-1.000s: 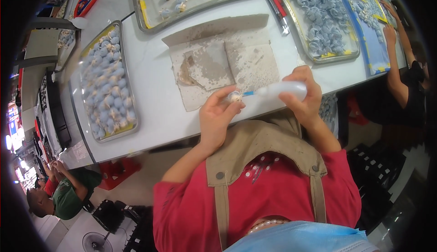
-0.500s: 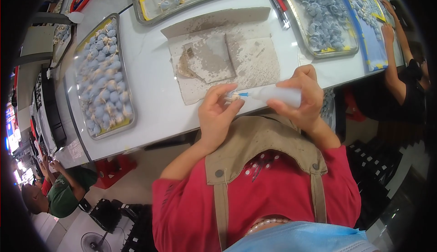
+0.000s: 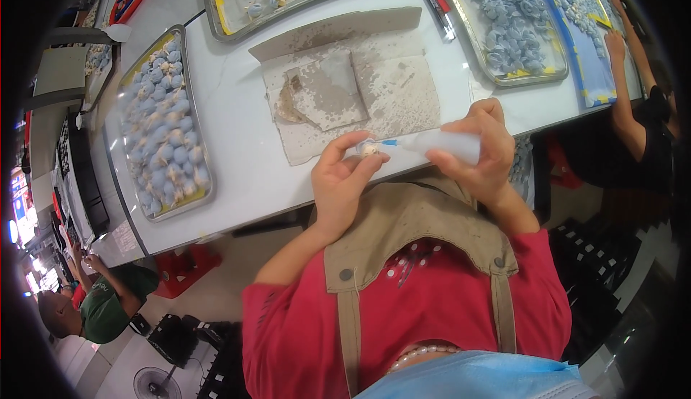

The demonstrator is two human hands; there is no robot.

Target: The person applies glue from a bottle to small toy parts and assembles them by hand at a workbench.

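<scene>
My left hand (image 3: pixel 342 179) pinches a small cream and blue-grey figure piece (image 3: pixel 370 150) between thumb and fingers, just over the near edge of the table. My right hand (image 3: pixel 484 155) is closed around a translucent white squeeze bottle (image 3: pixel 450 145) lying nearly level. Its blue needle tip (image 3: pixel 389 142) points left and reaches the figure piece or stops very close to it; I cannot tell whether they touch. Past my hands lies a stained sheet of cardboard (image 3: pixel 403 89) with a raised back flap and a smaller spotted piece (image 3: pixel 335 104) on top.
At left stands a tray (image 3: pixel 210 183) of many blue-grey pieces. A far tray (image 3: pixel 229 33) bears several small figures. Another tray (image 3: pixel 531 81) at right holds curved blue-grey parts, with pens (image 3: pixel 440 3) beside it. Co-workers sit at far left (image 3: pixel 108 305) and far right (image 3: pixel 648 125).
The figure piece has turned a little in my left fingers, its cream side showing more. The bottle has shifted slightly right, and the view has moved a little.
</scene>
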